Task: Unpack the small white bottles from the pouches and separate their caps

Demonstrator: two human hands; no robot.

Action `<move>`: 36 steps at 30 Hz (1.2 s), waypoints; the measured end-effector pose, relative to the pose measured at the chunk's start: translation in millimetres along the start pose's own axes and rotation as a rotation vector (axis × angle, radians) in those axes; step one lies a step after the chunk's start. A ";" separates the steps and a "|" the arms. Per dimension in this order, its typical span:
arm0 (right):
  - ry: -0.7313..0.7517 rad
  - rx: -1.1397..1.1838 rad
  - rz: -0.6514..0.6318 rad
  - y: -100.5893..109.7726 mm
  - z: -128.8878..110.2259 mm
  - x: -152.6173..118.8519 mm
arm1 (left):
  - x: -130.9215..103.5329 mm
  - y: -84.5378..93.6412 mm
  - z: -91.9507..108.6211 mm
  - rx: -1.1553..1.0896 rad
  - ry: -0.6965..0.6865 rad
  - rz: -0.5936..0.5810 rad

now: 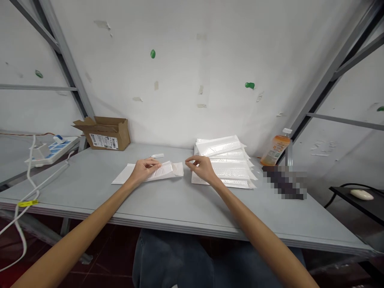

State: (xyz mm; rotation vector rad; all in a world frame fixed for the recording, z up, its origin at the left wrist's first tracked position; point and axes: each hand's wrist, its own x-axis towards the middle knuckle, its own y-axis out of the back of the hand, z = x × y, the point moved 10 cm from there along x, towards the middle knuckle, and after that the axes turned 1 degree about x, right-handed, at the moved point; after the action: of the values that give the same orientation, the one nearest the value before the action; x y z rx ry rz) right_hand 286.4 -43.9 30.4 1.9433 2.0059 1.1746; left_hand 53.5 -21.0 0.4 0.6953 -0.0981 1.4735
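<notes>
A single white bubble mailer [163, 171] lies flat on the grey table, its right end creased and slightly raised. My left hand [144, 170] grips the upper side of this mailer, thumb and fingers closed on it. Just off the mailer's right end, my right hand [202, 166] is closed in a pinch; whatever may be between thumb and fingertips is too small to make out. Under and behind that hand lies a fanned stack of bubble mailers [231, 170]. A small clear-and-white piece [157, 155] lies just beyond my left hand.
An open cardboard box [121, 136] stands at the back left. Beside it are a power strip [60, 150] and white cables [31, 188]. At the right are an orange drink bottle [276, 149], a blurred-out dark object [283, 183] and a white mouse [361, 195] on a black shelf.
</notes>
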 end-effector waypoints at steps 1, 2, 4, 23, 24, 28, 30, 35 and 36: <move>-0.011 -0.024 -0.008 -0.9 0.4 9.2 | -0.5 6.3 -4.6 -0.004 0.016 0.003; -0.021 -0.058 -0.038 -5.9 0.3 20.4 | -1.4 12.7 -9.2 -0.006 0.034 0.003; -0.028 -0.138 -0.129 -24.7 -2.5 46.8 | -3.7 24.2 -18.0 -0.014 0.079 -0.008; -0.057 -0.447 0.070 -60.0 -13.4 110.3 | -13.2 59.4 -35.5 -0.203 0.222 0.204; -0.080 -0.378 0.120 -39.1 -9.3 105.2 | -12.6 54.4 -32.3 -0.170 0.194 0.195; -0.142 -0.099 0.226 25.0 7.8 74.7 | -2.7 28.3 -18.8 -0.055 0.095 0.175; -0.182 0.113 0.218 39.0 18.2 58.2 | 9.3 14.5 -11.0 0.003 0.063 0.187; -0.257 0.395 0.254 59.7 43.9 23.3 | 44.3 -28.2 11.6 0.068 0.001 0.191; -0.237 0.391 0.264 65.3 46.4 18.3 | 47.4 -39.2 15.4 0.065 -0.017 0.168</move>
State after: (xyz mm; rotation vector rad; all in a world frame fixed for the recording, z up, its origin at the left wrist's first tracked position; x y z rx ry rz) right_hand 362.1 -15.0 44.1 2.4567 2.0125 0.5752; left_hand 101.5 15.2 20.5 0.7665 -0.1248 1.6380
